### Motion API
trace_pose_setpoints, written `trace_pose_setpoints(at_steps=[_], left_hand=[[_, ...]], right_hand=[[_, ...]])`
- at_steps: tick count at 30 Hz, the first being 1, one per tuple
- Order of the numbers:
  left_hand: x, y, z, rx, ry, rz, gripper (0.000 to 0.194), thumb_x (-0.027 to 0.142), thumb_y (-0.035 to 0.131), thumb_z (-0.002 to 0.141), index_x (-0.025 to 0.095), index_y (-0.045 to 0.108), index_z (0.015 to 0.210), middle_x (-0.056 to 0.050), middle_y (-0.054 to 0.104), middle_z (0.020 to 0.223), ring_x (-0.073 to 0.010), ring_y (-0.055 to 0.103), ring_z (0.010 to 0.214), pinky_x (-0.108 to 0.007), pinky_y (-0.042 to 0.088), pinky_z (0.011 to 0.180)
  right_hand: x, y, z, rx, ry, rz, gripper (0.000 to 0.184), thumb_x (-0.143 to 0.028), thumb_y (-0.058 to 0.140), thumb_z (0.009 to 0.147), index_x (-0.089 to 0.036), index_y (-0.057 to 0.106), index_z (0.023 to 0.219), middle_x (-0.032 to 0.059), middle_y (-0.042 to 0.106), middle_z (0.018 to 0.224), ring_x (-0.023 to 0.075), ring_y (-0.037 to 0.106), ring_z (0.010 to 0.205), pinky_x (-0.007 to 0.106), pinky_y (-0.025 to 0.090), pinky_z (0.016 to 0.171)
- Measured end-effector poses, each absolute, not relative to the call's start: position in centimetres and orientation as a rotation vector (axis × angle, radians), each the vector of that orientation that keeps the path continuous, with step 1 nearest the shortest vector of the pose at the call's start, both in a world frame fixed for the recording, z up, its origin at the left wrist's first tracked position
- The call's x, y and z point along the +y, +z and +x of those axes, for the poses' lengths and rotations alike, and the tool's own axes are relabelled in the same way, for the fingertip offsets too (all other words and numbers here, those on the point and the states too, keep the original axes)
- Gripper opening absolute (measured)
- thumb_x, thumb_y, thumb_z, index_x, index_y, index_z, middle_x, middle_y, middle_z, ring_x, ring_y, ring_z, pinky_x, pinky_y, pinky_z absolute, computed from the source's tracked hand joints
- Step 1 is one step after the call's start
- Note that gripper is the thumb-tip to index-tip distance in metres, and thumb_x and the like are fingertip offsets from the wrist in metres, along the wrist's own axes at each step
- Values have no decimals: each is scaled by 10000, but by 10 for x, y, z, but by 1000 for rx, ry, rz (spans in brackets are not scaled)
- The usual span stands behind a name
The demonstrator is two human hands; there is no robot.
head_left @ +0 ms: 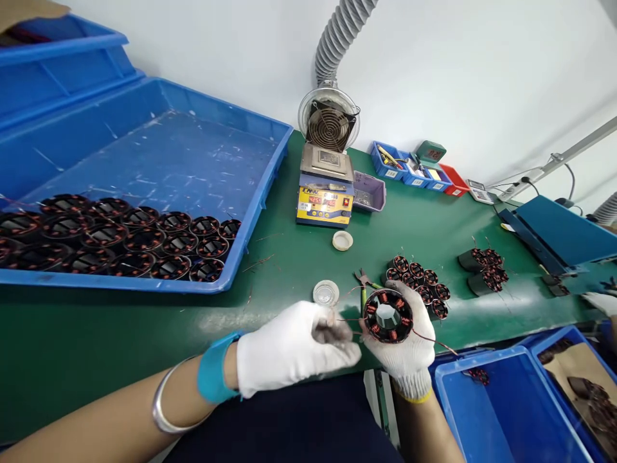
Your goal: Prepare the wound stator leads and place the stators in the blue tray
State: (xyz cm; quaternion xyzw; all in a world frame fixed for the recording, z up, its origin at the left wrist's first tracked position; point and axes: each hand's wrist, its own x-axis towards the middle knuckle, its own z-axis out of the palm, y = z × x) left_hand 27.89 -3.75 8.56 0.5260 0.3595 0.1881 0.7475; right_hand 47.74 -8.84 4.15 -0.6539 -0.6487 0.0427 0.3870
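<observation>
A motor stator (370, 307), a black ring with copper coils inside and loose wire ends, is gripped in my right hand (409, 354), its open end facing up. My right hand wears a white knit glove with a yellow cuff. To its left, my white-gloved left hand (294, 347) is slightly blurred, thumb and fingers apart, near the wires sticking out of the stator. Whether a fingertip touches a wire I cannot tell. Green-handled pliers (364, 292) lie behind the stator, partly hidden by it. A small clear round dish (326, 293) sits beyond my left hand.
A large blue tray (260, 212) with several stators stands left. A solder pot (324, 206) is at the back under a fan and hose. More stators (424, 283) stand right of my hands. Blue bins (511, 399) are lower right. A white lid (342, 240) lies mid-table.
</observation>
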Motion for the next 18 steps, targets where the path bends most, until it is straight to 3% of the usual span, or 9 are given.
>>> trace_pose_setpoints(at_steps=[5, 11, 15, 18], left_hand=[[-23, 81, 263, 743, 479, 1160, 356, 466, 703, 756, 154, 559, 660, 13, 566, 514, -75, 449, 398, -199, 345, 401], [-11, 77, 266, 704, 657, 1152, 382, 522, 599, 834, 157, 548, 734, 8, 560, 641, -91, 491, 536, -222, 410, 513], [-3, 79, 269, 677, 566, 1110, 413, 527, 670, 776, 169, 501, 660, 48, 467, 502, -60, 375, 418, -200, 294, 408], [8, 68, 262, 582, 438, 1142, 458, 571, 635, 793, 166, 502, 625, 38, 465, 462, -57, 351, 369, -206, 250, 374]], right_hand=[[-90, 41, 474, -1646, 142, -1702, 775, -325, 788, 532, -243, 507, 1250, 72, 614, 1192, 274, 628, 1071, 450, 535, 956], [-89, 48, 472, -1654, 138, -1723, 735, -324, 761, 551, -241, 513, 1237, 78, 613, 1187, 278, 623, 1075, 453, 530, 961], [-89, 49, 470, -1658, 217, -1725, 710, -304, 758, 550, -237, 522, 1217, 75, 629, 1168, 269, 636, 1065, 439, 537, 964], [-87, 50, 469, -1630, 273, -1738, 688, -300, 758, 550, -232, 529, 1196, 72, 650, 1135, 259, 660, 1023, 421, 560, 934]])
